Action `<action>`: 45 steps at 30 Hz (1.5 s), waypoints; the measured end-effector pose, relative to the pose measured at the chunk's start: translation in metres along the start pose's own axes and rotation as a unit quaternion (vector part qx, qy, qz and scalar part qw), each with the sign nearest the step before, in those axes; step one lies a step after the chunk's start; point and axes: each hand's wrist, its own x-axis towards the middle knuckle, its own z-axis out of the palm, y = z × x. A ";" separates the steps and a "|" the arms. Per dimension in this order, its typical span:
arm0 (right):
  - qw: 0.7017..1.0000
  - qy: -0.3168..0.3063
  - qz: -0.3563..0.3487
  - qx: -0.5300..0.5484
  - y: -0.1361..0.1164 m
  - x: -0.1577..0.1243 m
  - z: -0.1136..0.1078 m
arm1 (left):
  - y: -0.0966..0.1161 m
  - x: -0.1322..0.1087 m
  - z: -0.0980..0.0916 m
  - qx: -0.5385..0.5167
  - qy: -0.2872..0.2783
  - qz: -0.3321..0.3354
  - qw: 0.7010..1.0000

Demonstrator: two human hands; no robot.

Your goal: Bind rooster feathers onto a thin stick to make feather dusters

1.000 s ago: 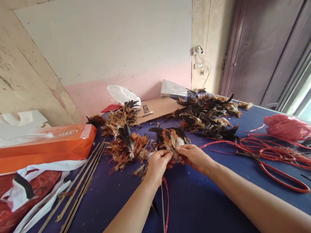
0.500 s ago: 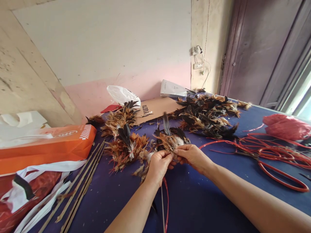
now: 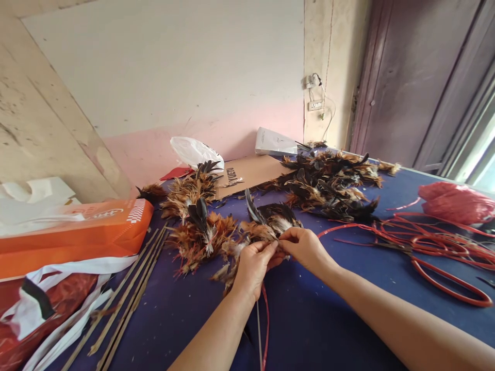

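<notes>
Both my hands meet at the base of a bunch of brown and black feathers (image 3: 284, 219) over the middle of the table. My left hand (image 3: 253, 260) pinches the quill ends between thumb and fingers. Close against it, my right hand (image 3: 303, 247) is also closed, its thumb and forefinger on the base of the same bunch; the exact grip is partly hidden. A red plastic string (image 3: 265, 319) and a thin pale strand (image 3: 259, 330) hang down below my left hand. Loose feathers (image 3: 228, 268) lie beside my left wrist.
Feather bundles (image 3: 204, 232) lie to the left, and a larger feather pile (image 3: 332, 180) lies at the back right. Red-handled scissors (image 3: 444, 281), tangled red string and a pink string ball (image 3: 456, 202) are on the right. Thin sticks (image 3: 127, 293) and an orange bag (image 3: 77, 232) lie left.
The dark feather sticking up from the bunch has tipped to the left, and the bunch has spread a little. My hands stay in nearly the same place.
</notes>
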 end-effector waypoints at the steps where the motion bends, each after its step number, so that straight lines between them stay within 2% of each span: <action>1: 1.000 0.008 -0.021 -0.020 -0.001 -0.001 0.000 | 0.000 0.000 0.000 -0.003 0.002 -0.002 1.000; 5: 0.998 0.009 -0.058 -0.037 -0.004 -0.006 0.003 | 0.001 0.001 -0.001 -0.047 0.031 -0.022 0.998; 10: 0.998 0.002 -0.052 -0.023 -0.002 -0.005 0.004 | 0.004 0.002 -0.001 -0.127 0.068 -0.044 0.989; 15: 1.000 -0.015 -0.005 0.023 0.003 -0.003 0.006 | 0.004 0.003 -0.001 -0.164 0.062 -0.034 0.984; 20: 0.999 -0.035 -0.004 0.035 0.002 -0.003 0.005 | 0.005 0.003 -0.001 -0.152 0.050 -0.001 0.987; 26: 0.996 -0.002 -0.077 -0.044 -0.006 -0.008 0.001 | 0.005 0.003 -0.001 -0.132 0.036 0.005 0.991; 30: 0.988 -0.030 -0.139 -0.057 -0.010 -0.010 -0.002 | 0.007 0.006 -0.006 -0.179 0.045 -0.032 0.982; 37: 0.941 -0.057 -0.279 -0.185 -0.010 -0.009 -0.012 | 0.009 0.009 -0.015 -0.209 0.016 -0.087 0.974; 40: 0.924 -0.047 -0.302 -0.230 -0.011 -0.010 -0.013 | 0.008 0.008 -0.014 -0.208 0.014 -0.096 0.973; 45: 0.919 -0.029 -0.299 -0.255 -0.012 -0.010 -0.013 | 0.009 0.004 -0.011 -0.180 -0.007 -0.090 0.980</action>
